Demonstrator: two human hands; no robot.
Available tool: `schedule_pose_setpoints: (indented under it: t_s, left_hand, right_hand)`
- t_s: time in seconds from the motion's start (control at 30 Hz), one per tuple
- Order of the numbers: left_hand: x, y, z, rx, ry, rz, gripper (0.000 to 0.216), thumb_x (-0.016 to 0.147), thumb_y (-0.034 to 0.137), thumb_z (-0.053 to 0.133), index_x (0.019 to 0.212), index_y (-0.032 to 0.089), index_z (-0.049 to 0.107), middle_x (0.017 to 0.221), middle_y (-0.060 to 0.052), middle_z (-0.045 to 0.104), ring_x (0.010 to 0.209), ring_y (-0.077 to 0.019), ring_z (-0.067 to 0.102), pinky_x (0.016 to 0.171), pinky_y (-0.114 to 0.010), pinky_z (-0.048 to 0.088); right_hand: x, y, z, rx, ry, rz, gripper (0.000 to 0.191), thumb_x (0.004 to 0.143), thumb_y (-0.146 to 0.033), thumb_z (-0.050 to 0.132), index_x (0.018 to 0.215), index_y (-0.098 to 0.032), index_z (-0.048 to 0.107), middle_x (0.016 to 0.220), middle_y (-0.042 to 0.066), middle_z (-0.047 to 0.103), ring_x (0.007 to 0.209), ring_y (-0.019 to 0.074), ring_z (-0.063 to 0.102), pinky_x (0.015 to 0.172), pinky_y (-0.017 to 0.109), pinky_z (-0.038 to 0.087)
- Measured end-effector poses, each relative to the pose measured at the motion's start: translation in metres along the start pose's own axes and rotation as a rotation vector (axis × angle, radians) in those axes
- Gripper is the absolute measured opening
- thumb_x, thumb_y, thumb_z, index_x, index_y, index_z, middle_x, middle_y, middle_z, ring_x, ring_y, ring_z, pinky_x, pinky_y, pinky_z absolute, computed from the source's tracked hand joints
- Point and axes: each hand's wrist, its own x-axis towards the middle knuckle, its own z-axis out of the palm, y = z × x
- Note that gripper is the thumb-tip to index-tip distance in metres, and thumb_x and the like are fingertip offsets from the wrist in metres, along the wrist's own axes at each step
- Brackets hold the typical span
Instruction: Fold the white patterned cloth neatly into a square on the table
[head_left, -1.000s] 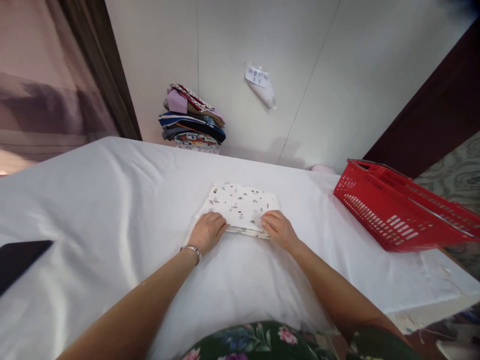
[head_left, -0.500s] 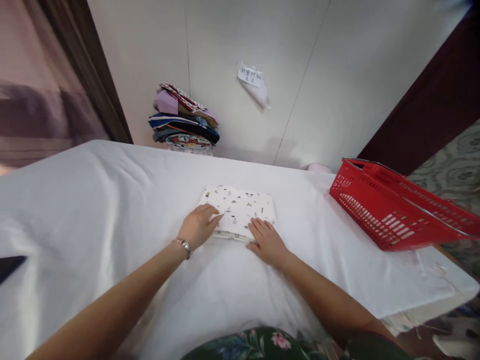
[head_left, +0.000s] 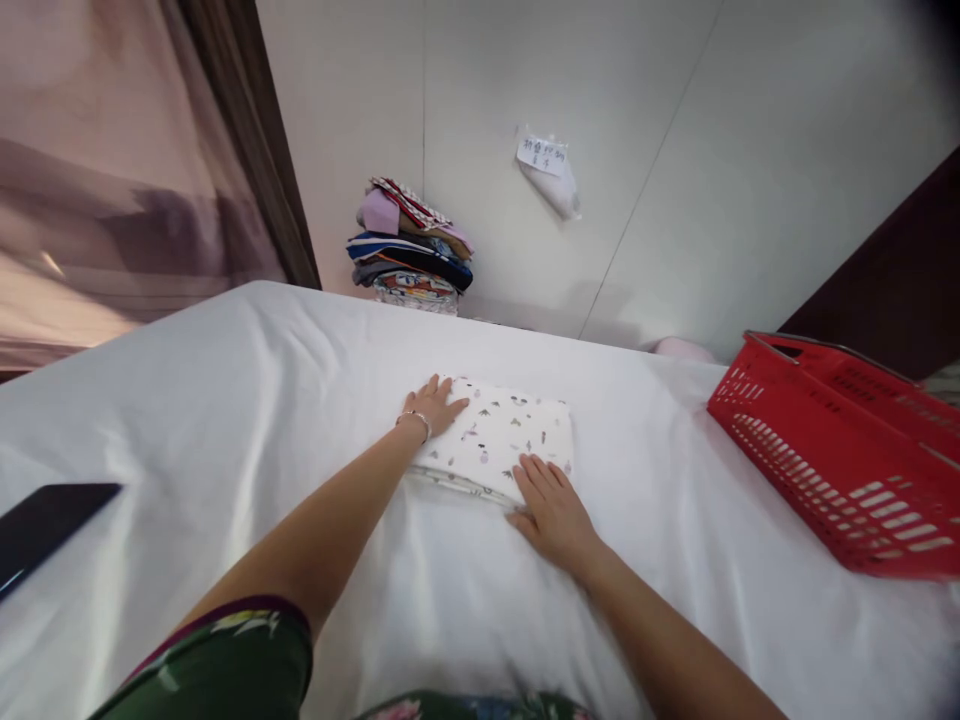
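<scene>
A white cloth [head_left: 501, 432] with small printed figures lies folded into a flat rectangle on the white-covered table. Across its far left corner rests my left hand [head_left: 435, 405], fingers spread and a bracelet at the wrist. My right hand [head_left: 551, 508] lies on the near right corner, its fingers stretched over the top and the thumb at the near edge. Neither hand grips the fabric. Folded layers show along the cloth's near edge.
At the right of the white tablecloth [head_left: 300, 400] stands a red plastic basket [head_left: 840, 450]. A stack of folded clothes [head_left: 412, 245] sits beyond the far edge, against the wall. A dark flat object [head_left: 52, 525] lies at the left. A labelled plastic bag [head_left: 550, 175] hangs on the wall.
My left hand has moved from the cloth's near left part up to its far left corner, its fingers now spread. My right hand stays at the near right corner. The view has turned left.
</scene>
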Motion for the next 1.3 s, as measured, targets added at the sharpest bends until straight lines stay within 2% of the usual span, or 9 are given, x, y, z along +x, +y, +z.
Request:
schedule_pose_setpoints:
  t_s: [0.17, 0.33, 0.47, 0.63, 0.77, 1.07, 1.17, 1.23, 1.3]
  left_hand:
    - [-0.001, -0.002, 0.002, -0.010, 0.018, 0.009, 0.078, 0.078, 0.070, 0.018, 0.141, 0.025, 0.019, 0.149, -0.007, 0.007, 0.134, -0.0292, 0.020, 0.107, -0.048, 0.018]
    - [-0.002, -0.001, 0.002, -0.022, 0.032, 0.014, 0.076, 0.079, 0.068, 0.019, 0.141, 0.024, 0.021, 0.149, -0.008, 0.008, 0.134, -0.0286, 0.020, 0.107, -0.050, 0.017]
    - [-0.002, -0.001, 0.003, -0.021, 0.045, 0.012, 0.075, 0.079, 0.067, 0.021, 0.140, 0.024, 0.023, 0.149, -0.008, 0.010, 0.133, -0.0293, 0.021, 0.106, -0.050, 0.019]
    - [-0.003, -0.004, 0.004, -0.043, 0.096, 0.036, 0.069, 0.081, 0.064, 0.021, 0.138, 0.025, 0.028, 0.149, -0.007, 0.011, 0.131, -0.0274, 0.027, 0.104, -0.046, 0.025]
    - [-0.005, -0.004, 0.003, -0.032, 0.088, 0.024, 0.068, 0.081, 0.064, 0.020, 0.137, 0.027, 0.030, 0.149, -0.007, 0.014, 0.130, -0.0285, 0.027, 0.103, -0.048, 0.025]
    - [-0.005, 0.004, -0.019, -0.021, -0.032, 0.015, 0.065, 0.082, 0.060, 0.025, 0.138, 0.028, 0.028, 0.148, -0.007, 0.017, 0.131, -0.0314, 0.025, 0.101, -0.052, 0.025]
    - [-0.026, 0.005, -0.025, -0.004, -0.032, 0.079, 0.064, 0.082, 0.061, 0.027, 0.137, 0.028, 0.031, 0.149, -0.006, 0.012, 0.133, -0.0306, 0.022, 0.102, -0.052, 0.024]
    - [-0.049, 0.004, -0.020, 0.031, 0.019, 0.159, 0.064, 0.082, 0.061, 0.029, 0.137, 0.028, 0.031, 0.150, -0.003, 0.008, 0.136, -0.0261, 0.013, 0.107, -0.051, 0.015]
    - [-0.072, 0.001, -0.010, 0.080, 0.068, 0.268, 0.059, 0.083, 0.059, 0.029, 0.133, 0.028, 0.036, 0.149, -0.002, 0.015, 0.136, -0.0239, 0.011, 0.109, -0.051, 0.011]
  right_hand:
    - [-0.001, 0.001, -0.004, 0.078, -0.055, 0.037, 0.056, 0.087, -0.040, 0.045, 0.136, -0.014, 0.036, 0.143, 0.009, 0.023, 0.133, 0.0263, 0.019, 0.108, 0.045, 0.021]
    - [0.007, 0.007, -0.029, 0.266, -0.156, 0.064, 0.050, 0.092, -0.045, 0.035, 0.136, -0.021, 0.036, 0.143, 0.006, 0.024, 0.133, 0.0220, 0.021, 0.108, 0.043, 0.023]
    - [0.035, 0.031, -0.039, 0.276, -0.055, 0.156, 0.052, 0.092, -0.046, 0.033, 0.138, -0.021, 0.033, 0.144, 0.006, 0.023, 0.135, 0.0210, 0.016, 0.109, 0.043, 0.019]
    - [0.064, 0.070, -0.009, 0.144, -0.140, 0.398, 0.057, 0.090, -0.045, 0.036, 0.138, -0.014, 0.031, 0.145, 0.010, 0.016, 0.135, 0.0260, 0.010, 0.108, 0.048, 0.014]
    - [0.062, 0.082, 0.015, 0.177, -0.184, 0.448, 0.058, 0.091, -0.049, 0.030, 0.139, -0.016, 0.029, 0.146, 0.008, 0.012, 0.136, 0.0244, 0.007, 0.107, 0.047, 0.018]
    - [0.062, 0.078, -0.001, 0.230, -0.237, 0.484, 0.058, 0.091, -0.049, 0.032, 0.139, -0.017, 0.030, 0.146, 0.008, 0.012, 0.136, 0.0253, 0.007, 0.107, 0.050, 0.015]
    - [0.046, 0.062, -0.010, 0.209, -0.200, 0.428, 0.057, 0.091, -0.051, 0.029, 0.139, -0.019, 0.031, 0.146, 0.007, 0.013, 0.136, 0.0243, 0.007, 0.107, 0.051, 0.012]
    - [0.030, 0.047, -0.012, 0.194, -0.177, 0.337, 0.057, 0.091, -0.053, 0.027, 0.139, -0.021, 0.031, 0.146, 0.006, 0.014, 0.136, 0.0228, 0.007, 0.108, 0.049, 0.012]
    - [0.015, 0.032, -0.010, 0.178, -0.176, 0.276, 0.056, 0.092, -0.053, 0.025, 0.138, -0.021, 0.033, 0.145, 0.005, 0.017, 0.136, 0.0224, 0.010, 0.109, 0.048, 0.013]
